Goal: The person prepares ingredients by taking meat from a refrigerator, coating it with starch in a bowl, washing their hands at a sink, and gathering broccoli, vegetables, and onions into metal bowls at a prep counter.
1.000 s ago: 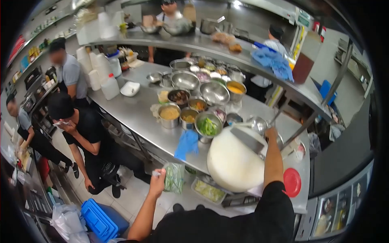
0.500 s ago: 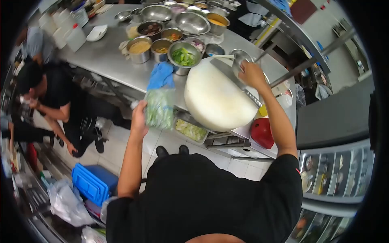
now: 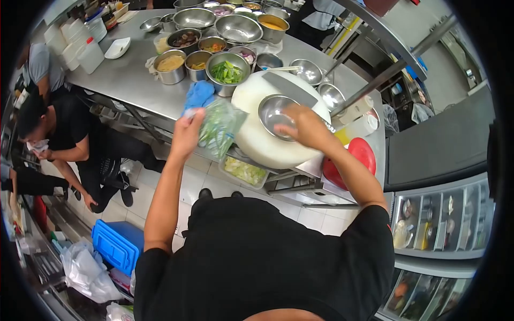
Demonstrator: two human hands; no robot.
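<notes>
My left hand (image 3: 187,132) grips the top corner of a clear plastic bag (image 3: 219,128) with chopped greens in it. The bag hangs against the near left side of a thick round white chopping board (image 3: 251,142). On the board sits a small steel bowl (image 3: 270,115). My right hand (image 3: 310,127) is over this bowl's right side, blurred, its fingers spread apart. Whether they touch the bowl is hard to tell. Behind the bowl a cleaver (image 3: 289,88) lies flat on the board. A blue cloth (image 3: 199,95) lies left of the board.
A steel bowl of cut greens (image 3: 227,72) stands beside several ingredient pots on the steel table (image 3: 128,75). Two small steel bowls (image 3: 306,72) are behind the board. A red lid-like object (image 3: 364,160) sits right. A person (image 3: 69,128) sits at left, near a blue bin (image 3: 115,243).
My right hand has come back from the bowls behind the board, and a steel bowl now rests on the board. The bag of greens has swung right, towards the board.
</notes>
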